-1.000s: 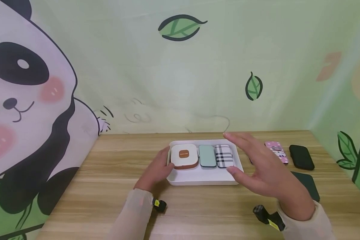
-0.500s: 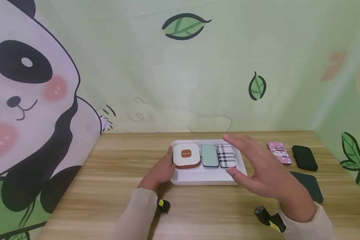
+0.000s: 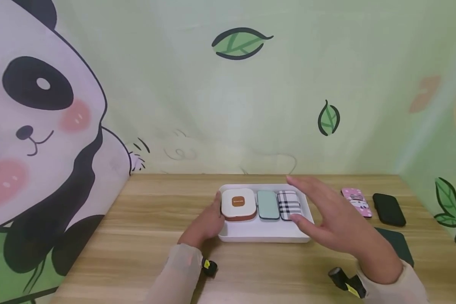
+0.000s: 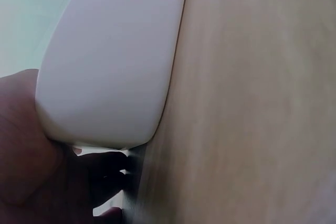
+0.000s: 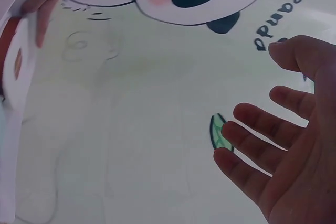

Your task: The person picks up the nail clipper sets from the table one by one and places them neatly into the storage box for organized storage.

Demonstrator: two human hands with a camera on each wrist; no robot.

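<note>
A white tray (image 3: 264, 232) stands on the wooden table, holding a row of small cases. At its left is a white square case (image 3: 247, 204) with a brown label and brown base. Beside it lie a mint-green case (image 3: 268, 205) and a black-and-white plaid case (image 3: 289, 203). My left hand (image 3: 207, 221) grips the tray's left end, its fingers around the end wall in the left wrist view. Over the tray's right end hovers my right hand (image 3: 338, 219), thumb and fingers spread apart, holding nothing; it overlaps the tray's right rim in the head view.
Right of the tray lie a pink patterned flat item (image 3: 356, 202), a black rounded one (image 3: 389, 210) and a dark green one (image 3: 397, 245), partly behind the right forearm. A panda-print backdrop (image 3: 228, 105) rises behind the table (image 3: 144, 219).
The head view has shifted slightly. My left thumb has drawn back from inside the tray's left rim. The tray, its cases and my right hand hold nearly the same places.
</note>
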